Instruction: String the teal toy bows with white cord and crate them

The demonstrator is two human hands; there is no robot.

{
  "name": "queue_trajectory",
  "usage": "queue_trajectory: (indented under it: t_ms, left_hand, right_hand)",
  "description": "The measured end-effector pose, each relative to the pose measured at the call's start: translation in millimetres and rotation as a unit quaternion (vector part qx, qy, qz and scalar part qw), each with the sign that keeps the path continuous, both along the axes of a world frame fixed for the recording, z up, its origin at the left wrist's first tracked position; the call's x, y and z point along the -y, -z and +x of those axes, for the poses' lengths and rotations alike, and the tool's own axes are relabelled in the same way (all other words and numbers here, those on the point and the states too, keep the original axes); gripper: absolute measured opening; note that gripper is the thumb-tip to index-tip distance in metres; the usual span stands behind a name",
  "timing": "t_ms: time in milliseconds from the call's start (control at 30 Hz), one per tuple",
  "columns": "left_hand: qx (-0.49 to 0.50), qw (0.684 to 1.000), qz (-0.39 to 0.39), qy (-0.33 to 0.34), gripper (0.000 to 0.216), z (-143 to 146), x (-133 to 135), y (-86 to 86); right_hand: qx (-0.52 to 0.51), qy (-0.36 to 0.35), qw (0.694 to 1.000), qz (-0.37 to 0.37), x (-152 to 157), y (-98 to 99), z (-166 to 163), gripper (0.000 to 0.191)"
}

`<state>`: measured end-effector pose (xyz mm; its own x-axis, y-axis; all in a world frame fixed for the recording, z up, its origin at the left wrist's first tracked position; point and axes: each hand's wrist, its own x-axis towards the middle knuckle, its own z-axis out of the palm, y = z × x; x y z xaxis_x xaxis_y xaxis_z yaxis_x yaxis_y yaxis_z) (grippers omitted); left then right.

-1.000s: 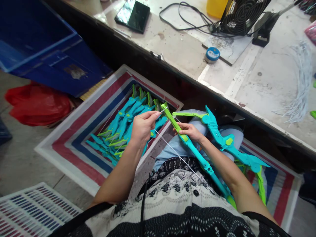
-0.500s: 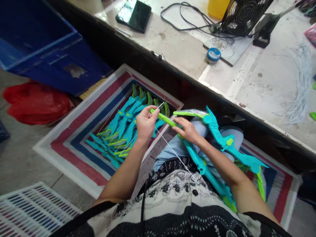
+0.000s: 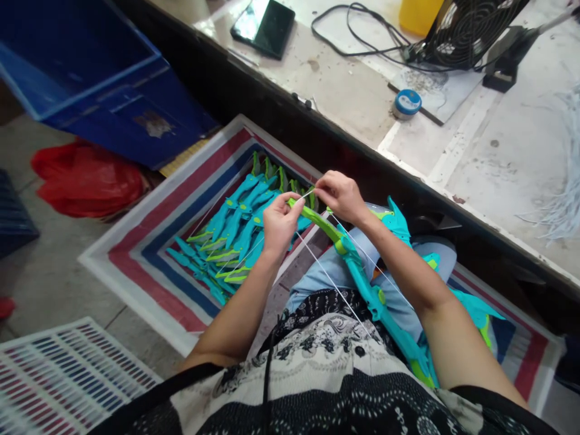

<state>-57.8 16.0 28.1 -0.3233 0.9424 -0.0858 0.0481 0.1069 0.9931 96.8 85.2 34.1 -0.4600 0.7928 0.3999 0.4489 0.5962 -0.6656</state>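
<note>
1. A turquoise-green bow [image 3: 361,273] slants across the lap [image 3: 302,293]; the right arm [image 3: 428,284] partly hides a 2nd bow [image 3: 397,223].
2. Left hand [image 3: 281,226] pinches the 1st's tip [image 3: 309,212]; right hand [image 3: 341,196] pinches white string [image 3: 307,194], its end indistinct.
3. On the desk [image 3: 516,139], a fan [image 3: 466,36] is cut off above.

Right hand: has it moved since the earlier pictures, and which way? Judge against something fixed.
Yes: judged against the workbench, the right hand has moved up the picture, closer to the bench's near edge.
</note>
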Motion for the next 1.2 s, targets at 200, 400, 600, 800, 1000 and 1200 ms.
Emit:
queue_trajectory:
  t_ms: [200,400,600,800,1000,1200]
  left_hand:
    - [-0.11,0.983,0.144,0.029,0.009,6.7,-5.4,4.1]
    - [-0.014,0.988,0.07,0.134,0.02,12.4,-20.2,-12.5]
    - [-0.057,0.99,-0.002,0.132,0.014,-19.0,-38.0,-45.8]
    - [-0.098,0.99,0.045,0.087,0.005,-14.7,-28.7,-62.7]
    - [0.13,0.985,-0.058,0.096,0.028,-4.3,-26.1,-55.1]
    - [0.149,0.976,-0.084,0.135,0.036,-10.0,-26.7,-53.7]
  right_hand:
    - [-0.093,0.218,0.964,0.119,-55.1,0.9,57.3,0.023]
    - [-0.171,0.171,0.967,0.085,6.0,-33.4,17.1,0.016]
    - [-0.134,0.061,0.987,0.061,60.1,-10.2,-33.6,0.013]
    - [-0.191,0.108,0.975,-0.034,42.3,-7.0,-38.8,0.014]
    - [-0.228,0.138,0.964,-0.02,39.1,-13.5,-40.1,0.013]
    - [-0.199,0.149,0.968,-0.021,39.0,-2.8,-37.0,0.021]
